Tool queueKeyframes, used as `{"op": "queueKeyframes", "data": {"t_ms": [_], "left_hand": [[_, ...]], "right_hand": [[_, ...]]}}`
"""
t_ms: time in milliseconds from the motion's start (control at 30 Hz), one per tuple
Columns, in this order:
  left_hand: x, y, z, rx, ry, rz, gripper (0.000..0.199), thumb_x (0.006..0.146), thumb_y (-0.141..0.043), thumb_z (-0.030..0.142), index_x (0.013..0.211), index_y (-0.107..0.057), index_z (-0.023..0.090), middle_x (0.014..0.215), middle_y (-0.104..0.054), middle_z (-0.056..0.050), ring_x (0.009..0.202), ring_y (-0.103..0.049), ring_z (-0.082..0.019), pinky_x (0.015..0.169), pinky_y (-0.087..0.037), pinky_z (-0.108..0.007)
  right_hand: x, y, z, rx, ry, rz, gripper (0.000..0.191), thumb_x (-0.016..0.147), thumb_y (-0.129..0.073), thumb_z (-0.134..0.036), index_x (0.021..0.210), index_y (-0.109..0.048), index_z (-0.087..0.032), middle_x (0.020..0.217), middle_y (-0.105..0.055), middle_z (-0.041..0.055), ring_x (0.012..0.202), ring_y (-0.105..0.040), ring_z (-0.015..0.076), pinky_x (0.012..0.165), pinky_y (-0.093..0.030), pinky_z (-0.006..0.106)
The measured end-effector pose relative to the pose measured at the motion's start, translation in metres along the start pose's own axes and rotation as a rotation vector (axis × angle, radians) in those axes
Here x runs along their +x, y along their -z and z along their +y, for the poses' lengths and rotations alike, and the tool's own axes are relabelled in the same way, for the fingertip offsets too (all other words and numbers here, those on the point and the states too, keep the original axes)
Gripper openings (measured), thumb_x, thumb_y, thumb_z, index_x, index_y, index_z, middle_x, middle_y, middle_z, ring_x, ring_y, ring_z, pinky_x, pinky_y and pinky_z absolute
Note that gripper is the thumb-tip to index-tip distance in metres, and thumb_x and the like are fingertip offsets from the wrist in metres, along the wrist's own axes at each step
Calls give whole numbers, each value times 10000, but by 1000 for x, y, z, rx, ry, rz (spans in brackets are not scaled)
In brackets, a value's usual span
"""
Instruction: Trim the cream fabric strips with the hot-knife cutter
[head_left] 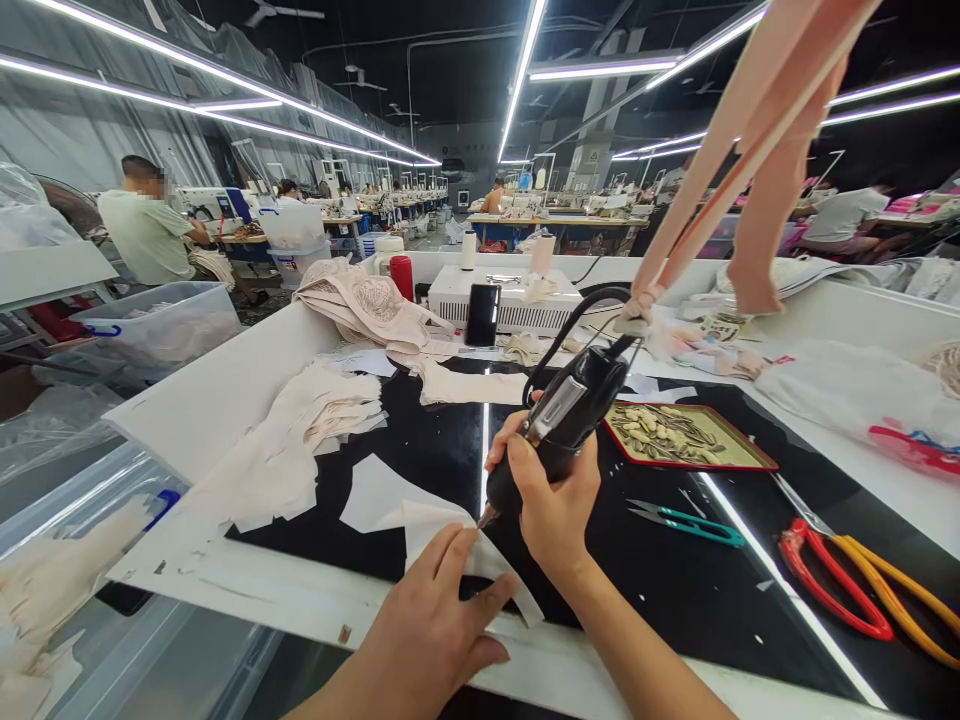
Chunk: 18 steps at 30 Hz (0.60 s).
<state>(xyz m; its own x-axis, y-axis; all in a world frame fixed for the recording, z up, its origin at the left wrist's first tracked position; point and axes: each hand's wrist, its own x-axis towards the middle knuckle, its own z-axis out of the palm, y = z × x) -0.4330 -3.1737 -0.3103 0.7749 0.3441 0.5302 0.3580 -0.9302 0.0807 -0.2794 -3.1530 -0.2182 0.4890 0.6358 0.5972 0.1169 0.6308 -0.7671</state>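
Observation:
In the head view my right hand (555, 500) is wrapped round a black corded handheld tool (559, 415) with a pointed metal tip. The tool hangs from pink fabric strips (757, 170) and tilts down to the left. Its tip meets a pale fabric piece (431, 520), right by my left fingertips. Flat on this piece lies my left hand (442, 620), fingers stretched and thumb apart. Under the fabric, and reaching out to its left and right, is a white pattern-shaped sheet (371, 495). Whether the tip touches the cloth or hovers just over it, I cannot tell.
Cream fabric pieces (292, 440) are piled on the left. Teal snips (686, 522), red-and-orange-handled scissors (840, 560) and a tray (750, 455) of seeds and peanuts lie right. Behind stand a phone (482, 315) and a white vented box (442, 300). Co-workers sit farther back.

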Motion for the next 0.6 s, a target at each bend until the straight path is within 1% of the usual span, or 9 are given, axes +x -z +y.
{"op": "queueKeyframes", "data": {"t_ms": [67,133,200,267,300,367,433,533,600], "left_hand": [[1,8,-1,-31,-4,-27,816,736,-913,570,1424,-615,248,1381,-628,-262,1281,-659,-431,958,-646,-570],[3,21,-5,-100,3,-79,743,840,-860,515,1477,-574,259,1412,-632,-228,1319,-645,-398,992,-638,-536],[5,35,-14,-204,34,-125,614,975,-750,380,1530,-515,257,1438,-643,-162,1338,-646,-302,1057,-616,-441],[7,47,-27,-291,63,-142,491,1052,-599,214,1534,-503,226,1451,-651,-111,1338,-644,-206,1117,-571,-344],[8,50,-36,-302,56,-150,467,1048,-540,130,1508,-531,209,1456,-653,-100,1347,-635,-186,1140,-551,-332],[9,52,-55,-280,18,-181,527,962,-462,-36,1405,-624,198,1433,-676,-78,1344,-637,-182,1143,-552,-343],[9,49,-71,-270,-1,-239,582,887,-443,-113,1301,-691,213,1379,-713,-42,1294,-669,-178,1102,-580,-340],[11,44,-83,-257,15,-268,503,931,-517,-81,1260,-713,245,1348,-727,-11,1243,-686,-176,1044,-591,-313],[13,41,-80,-188,14,-237,379,972,-584,-7,1226,-712,243,1308,-731,-20,1184,-691,-185,976,-594,-302]], "right_hand": [[1,1,-1,-2,2,-11,231,892,-763,-251,1015,-568,-256,832,-684,-57,579,-635,112,544,-577,261],[2,4,-3,-11,4,-14,258,888,-779,-271,1031,-565,-259,836,-683,-54,582,-632,114,547,-575,263],[3,8,-6,-19,5,-11,270,891,-786,-295,1039,-562,-261,843,-678,-49,598,-635,119,559,-579,270],[4,13,-11,-25,7,-12,264,896,-787,-312,1026,-563,-262,846,-674,-45,614,-639,125,572,-580,278],[4,15,-14,-27,7,-14,258,897,-788,-316,1012,-564,-261,846,-674,-45,617,-639,127,574,-578,280],[4,21,-20,-32,0,-15,256,895,-792,-314,1022,-575,-264,841,-676,-46,612,-638,129,569,-570,281],[2,26,-26,-34,-16,-10,284,888,-798,-308,1085,-596,-269,825,-674,-48,602,-636,131,566,-567,285],[-1,34,-32,-30,-46,-5,340,886,-801,-305,1165,-608,-277,835,-678,-38,611,-641,142,569,-567,299],[-3,38,-36,-22,-56,0,368,882,-811,-311,1187,-608,-278,846,-681,-30,622,-644,150,567,-567,308]]}}
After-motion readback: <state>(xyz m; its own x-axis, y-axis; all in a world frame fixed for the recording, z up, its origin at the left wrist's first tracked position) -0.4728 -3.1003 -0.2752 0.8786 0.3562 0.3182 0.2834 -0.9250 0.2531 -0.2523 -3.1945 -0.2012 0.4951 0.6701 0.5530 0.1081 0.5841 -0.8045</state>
